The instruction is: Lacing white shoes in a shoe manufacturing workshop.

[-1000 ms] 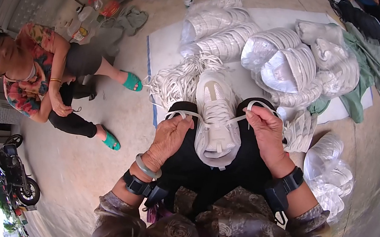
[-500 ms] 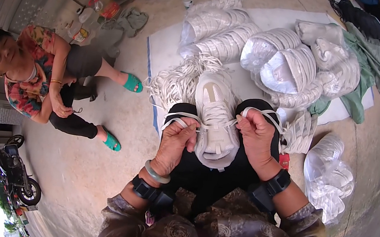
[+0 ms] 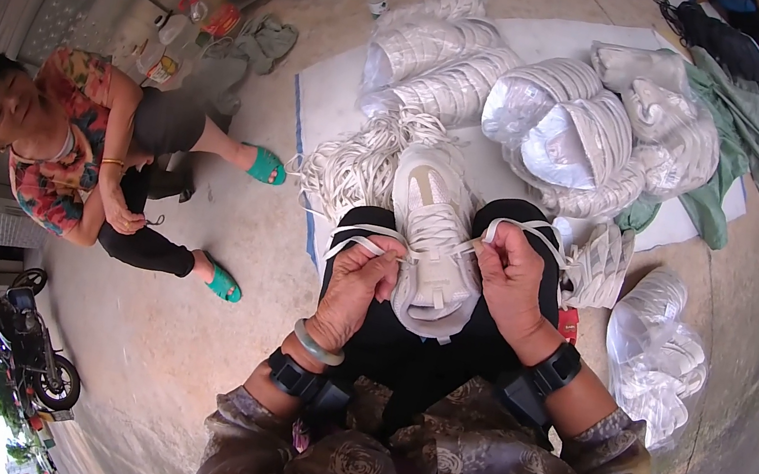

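A white sneaker (image 3: 435, 247) rests between my knees, its toe toward me and its laces partly threaded. My left hand (image 3: 361, 283) is closed at the shoe's left side, pinching a white shoelace (image 3: 366, 234) that loops over my left knee. On the opposite side my right hand (image 3: 514, 279) pinches the other lace end (image 3: 543, 229), which curls over my right knee. A stretch of lace runs from each hand to the shoe's eyelets. The fingertips partly hide what they grip.
A heap of loose white laces (image 3: 351, 166) lies beyond the shoe, on a white sheet (image 3: 327, 101). Plastic-wrapped bundles of white shoe parts (image 3: 563, 117) surround it, with another bundle (image 3: 655, 347) at right. A person (image 3: 75, 148) sits at left. Green cloth (image 3: 734, 157) lies far right.
Almost nothing differs. Both hands and the shoe have shifted very slightly to the right in the picture, with the laces still pinched.
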Demonstrator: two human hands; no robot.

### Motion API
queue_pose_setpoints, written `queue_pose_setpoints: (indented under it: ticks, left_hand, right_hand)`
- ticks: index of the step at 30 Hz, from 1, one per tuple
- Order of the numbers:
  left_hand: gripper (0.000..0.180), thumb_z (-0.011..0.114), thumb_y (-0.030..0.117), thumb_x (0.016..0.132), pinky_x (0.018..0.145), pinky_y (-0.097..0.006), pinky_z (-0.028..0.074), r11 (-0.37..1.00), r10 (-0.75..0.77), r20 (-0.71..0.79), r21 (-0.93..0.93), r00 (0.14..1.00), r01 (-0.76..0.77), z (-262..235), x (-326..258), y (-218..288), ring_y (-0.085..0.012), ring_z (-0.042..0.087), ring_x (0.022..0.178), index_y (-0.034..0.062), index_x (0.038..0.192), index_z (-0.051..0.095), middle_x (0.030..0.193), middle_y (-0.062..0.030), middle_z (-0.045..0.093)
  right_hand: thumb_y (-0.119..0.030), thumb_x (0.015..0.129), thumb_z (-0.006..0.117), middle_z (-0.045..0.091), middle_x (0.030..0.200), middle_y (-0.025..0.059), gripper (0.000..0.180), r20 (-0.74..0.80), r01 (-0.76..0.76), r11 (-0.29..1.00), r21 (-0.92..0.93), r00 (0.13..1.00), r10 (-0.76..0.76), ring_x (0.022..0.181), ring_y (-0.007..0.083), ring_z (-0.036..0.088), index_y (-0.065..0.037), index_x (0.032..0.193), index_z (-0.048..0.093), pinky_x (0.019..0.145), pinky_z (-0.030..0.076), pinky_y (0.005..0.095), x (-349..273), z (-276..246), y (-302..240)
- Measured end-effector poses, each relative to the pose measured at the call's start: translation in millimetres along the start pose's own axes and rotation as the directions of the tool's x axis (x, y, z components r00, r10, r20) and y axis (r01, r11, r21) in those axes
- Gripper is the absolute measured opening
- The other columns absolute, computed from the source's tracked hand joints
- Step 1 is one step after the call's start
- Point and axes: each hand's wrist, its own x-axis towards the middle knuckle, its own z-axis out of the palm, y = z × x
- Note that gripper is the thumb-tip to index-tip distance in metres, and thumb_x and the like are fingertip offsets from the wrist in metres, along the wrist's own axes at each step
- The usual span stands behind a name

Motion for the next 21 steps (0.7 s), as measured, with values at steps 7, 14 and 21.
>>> queue_pose_setpoints:
  ticks: [7, 14, 21]
  left_hand:
    - [0.009, 0.049, 0.010, 0.090, 0.047, -0.020, 0.030, 0.999, 0.009, 0.004, -0.043, 1.000, -0.009, 3.3, 0.0, -0.5, -0.0063, 0.041, 0.050, 0.0050, 0.096, 0.054, 0.060, 0.0017, 0.049]
    - [0.005, 0.054, 0.012, 0.089, 0.047, -0.018, 0.037, 0.999, -0.027, -0.029, 0.029, 0.999, 0.028, 1.8, -6.1, 0.9, -0.0054, 0.050, 0.053, 0.0072, 0.091, 0.056, 0.066, 0.0012, 0.056]
    - [0.004, 0.056, 0.010, 0.089, 0.046, -0.018, 0.038, 0.999, 0.007, -0.075, 0.040, 0.997, -0.004, 0.4, -3.1, -5.4, -0.0065, 0.053, 0.053, 0.0072, 0.091, 0.057, 0.069, -0.0003, 0.059]
  right_hand:
    - [0.003, 0.078, 0.060, 0.046, 0.063, 0.0078, 0.013, -0.025, 0.088, 0.990, -0.107, 0.995, -0.091, 0.053, 0.0142, 0.042, -0.003, 0.085, 0.050, 0.051, 0.040, 0.0250, 6.6, 4.4, -0.2]
    - [0.003, 0.077, 0.059, 0.048, 0.064, 0.0096, 0.014, 0.063, 0.037, 0.997, -0.061, 0.997, -0.034, 0.053, 0.0185, 0.045, -0.003, 0.084, 0.049, 0.052, 0.042, 0.0265, 7.7, -0.9, 2.2]
    - [0.004, 0.077, 0.057, 0.049, 0.065, 0.0114, 0.013, -0.006, 0.076, 0.981, -0.176, 0.997, -0.078, 0.055, 0.0221, 0.048, -0.003, 0.084, 0.048, 0.054, 0.043, 0.0286, 4.6, 4.5, 0.9]
